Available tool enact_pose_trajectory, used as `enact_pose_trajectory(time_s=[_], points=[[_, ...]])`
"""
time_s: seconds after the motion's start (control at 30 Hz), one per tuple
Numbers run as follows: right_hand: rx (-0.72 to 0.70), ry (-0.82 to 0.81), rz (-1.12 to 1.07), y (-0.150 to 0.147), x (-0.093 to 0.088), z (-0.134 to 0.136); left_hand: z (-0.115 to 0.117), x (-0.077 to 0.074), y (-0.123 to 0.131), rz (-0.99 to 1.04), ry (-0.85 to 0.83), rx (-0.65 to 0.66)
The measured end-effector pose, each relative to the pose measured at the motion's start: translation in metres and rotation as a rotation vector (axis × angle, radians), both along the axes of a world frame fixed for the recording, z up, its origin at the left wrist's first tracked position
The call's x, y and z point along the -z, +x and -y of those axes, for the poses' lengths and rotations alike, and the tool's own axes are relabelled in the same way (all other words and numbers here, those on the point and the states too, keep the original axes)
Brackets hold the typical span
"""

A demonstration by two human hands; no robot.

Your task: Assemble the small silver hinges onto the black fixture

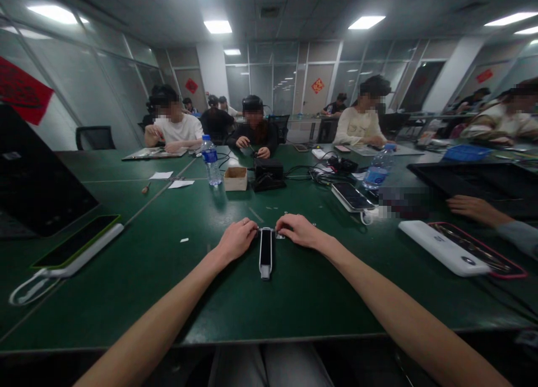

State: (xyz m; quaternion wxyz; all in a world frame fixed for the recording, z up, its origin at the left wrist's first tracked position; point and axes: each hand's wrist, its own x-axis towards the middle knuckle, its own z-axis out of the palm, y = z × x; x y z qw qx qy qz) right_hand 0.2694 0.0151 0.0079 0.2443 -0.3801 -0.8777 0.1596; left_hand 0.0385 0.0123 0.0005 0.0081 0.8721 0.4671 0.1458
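Note:
A slim black device with a white rim and a grey end piece (265, 255) lies lengthwise on the green table (319, 297) in front of me. At the left of its far end is my left hand (239, 240), fingers pinched together at the tips. My right hand (299, 230) sits by the opposite side of that end, its fingers curled into a pinch. Whatever either pinch holds is too small or hidden to name. A small pale scrap shows under my right fingertips.
Beyond my hands stand an open box (235, 179), a black object (269, 175) and a water bottle (211, 160). Phones with white power banks lie left (78, 244) and right (443, 247). Another person's hand (474, 209) rests at a black tray (474, 179). Several people sit further back.

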Motion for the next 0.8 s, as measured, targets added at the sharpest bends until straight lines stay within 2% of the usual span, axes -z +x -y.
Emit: enact_pose_trajectory(time_s=[0.27, 0.43, 0.63, 0.73, 0.8], points=[[0.066, -0.091, -0.116, -0.003, -0.001, 0.006, 0.002, -0.003, 0.001, -0.011, -0.001, -0.004], [0.076, -0.052, -0.129, -0.005, 0.001, 0.007, 0.001, -0.001, 0.000, -0.003, 0.006, 0.000], [0.086, 0.019, -0.090, -0.004, 0.006, 0.002, 0.003, -0.003, 0.001, -0.010, 0.013, 0.003], [0.098, 0.042, 0.000, 0.002, 0.000, -0.001, 0.004, -0.004, 0.002, -0.011, 0.013, 0.005], [0.169, 0.081, 0.107, 0.013, -0.009, -0.003, 0.004, -0.005, 0.002, -0.010, 0.008, 0.000]])
